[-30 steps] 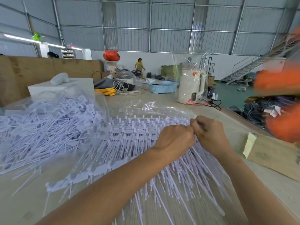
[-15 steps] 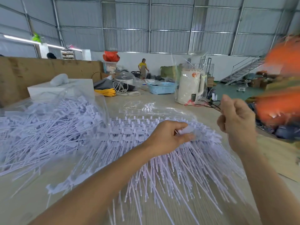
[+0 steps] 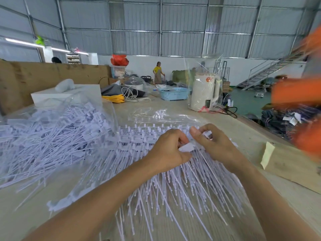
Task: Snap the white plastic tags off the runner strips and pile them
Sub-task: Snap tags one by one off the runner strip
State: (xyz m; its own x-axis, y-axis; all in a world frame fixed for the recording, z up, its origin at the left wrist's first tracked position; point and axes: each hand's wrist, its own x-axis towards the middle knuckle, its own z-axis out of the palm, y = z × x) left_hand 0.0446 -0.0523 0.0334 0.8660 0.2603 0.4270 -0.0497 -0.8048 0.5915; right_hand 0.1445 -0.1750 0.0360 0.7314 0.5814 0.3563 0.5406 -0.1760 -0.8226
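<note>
Head view showed the table point(image 3: 173, 110) carrying a bagged heap of loose tags point(image 3: 52, 136) at left and the stacked runner strips point(image 3: 139, 141) at centre. Left hand point(image 3: 168, 152) and right hand point(image 3: 215, 145) both pinched one white tag point(image 3: 186, 147) atop the stack. Tags were probably light, thin, springy — best gripped at the flat head, beside the runner joint.

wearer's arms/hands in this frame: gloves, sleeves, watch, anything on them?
Nothing worn that shows. Both hands, left and right, are bare: no gloves, no rings visible. Both forearms are bare down to the bottom edge of the picture, so no sleeve or cuff is in view; no watch, band or marking on either wrist. Upper arms are out of frame.
</note>
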